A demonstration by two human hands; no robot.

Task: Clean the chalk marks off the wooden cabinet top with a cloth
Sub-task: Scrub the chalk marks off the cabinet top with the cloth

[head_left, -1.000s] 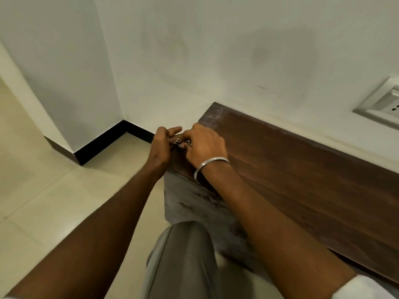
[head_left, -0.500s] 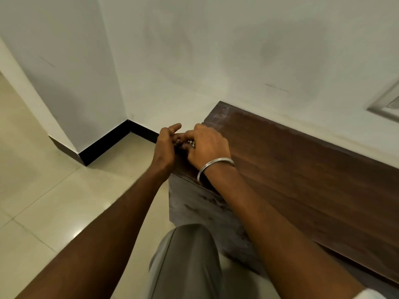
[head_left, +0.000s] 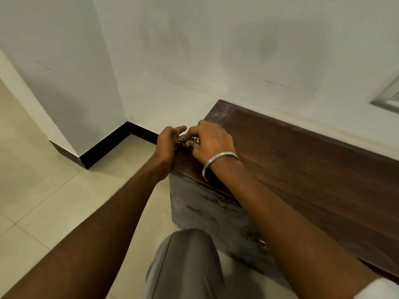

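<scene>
A dark wooden cabinet top (head_left: 302, 169) runs along the white wall from the middle to the right edge. Faint whitish chalk smudges (head_left: 222, 111) show at its far left corner. Over its left end both hands meet on a small patterned dark-and-light cloth (head_left: 190, 140), mostly hidden between the fingers. My left hand (head_left: 168, 145) grips the cloth's left part with curled fingers. My right hand (head_left: 210, 140), with a silver bangle at the wrist, curls over the cloth's right part.
The cabinet's front face (head_left: 205, 212) is dusty grey with smears. A wall socket plate (head_left: 388, 98) sits at the right edge. A black skirting (head_left: 108, 145) lines the wall corner by the cream tiled floor (head_left: 54, 190). My grey-trousered knee (head_left: 187, 262) is below.
Both hands stay together on the cloth at the cabinet's left end. The view has shifted slightly, so the socket plate has slid toward the right edge.
</scene>
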